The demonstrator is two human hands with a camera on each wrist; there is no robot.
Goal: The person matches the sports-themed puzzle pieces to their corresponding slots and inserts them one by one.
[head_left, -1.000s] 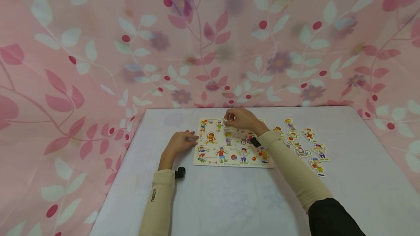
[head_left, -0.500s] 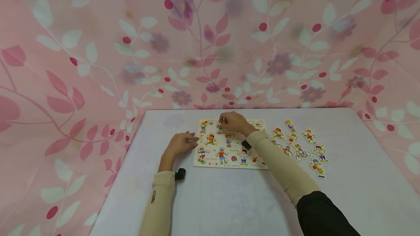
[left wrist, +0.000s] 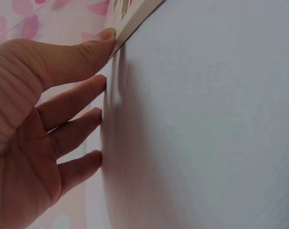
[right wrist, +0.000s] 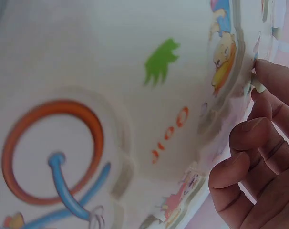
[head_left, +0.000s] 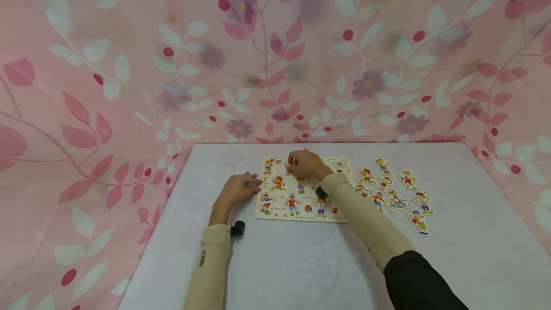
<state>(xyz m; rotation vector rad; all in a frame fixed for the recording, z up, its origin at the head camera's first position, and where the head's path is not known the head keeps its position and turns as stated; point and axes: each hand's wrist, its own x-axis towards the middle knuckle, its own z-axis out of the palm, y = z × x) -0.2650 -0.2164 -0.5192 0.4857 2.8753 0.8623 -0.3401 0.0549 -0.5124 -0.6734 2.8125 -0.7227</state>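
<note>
A flat puzzle board [head_left: 280,200] with printed sports figures and cut-out recesses lies near the table's far side. My right hand [head_left: 307,162] is over its top row. Thumb and fingers pinch a small puzzle piece [right wrist: 257,85], mostly hidden by the hand; its picture cannot be made out. In the right wrist view, the bicycle recess [right wrist: 54,152] shows close up. At the board's left edge rests my left hand [head_left: 236,189], fingers loosely extended. The left wrist view has its thumb [left wrist: 94,55] touching the board's edge and its other fingertips on the cloth.
Several loose figure pieces [head_left: 385,183] are scattered to the right of the board, some near its edge. A white cloth [head_left: 292,267] covers the table. Behind it hangs a pink flowered curtain [head_left: 275,61].
My right hand has shifted left along the board's top row with the piece, then stayed nearly in place. The left hand keeps its position at the board's edge.
</note>
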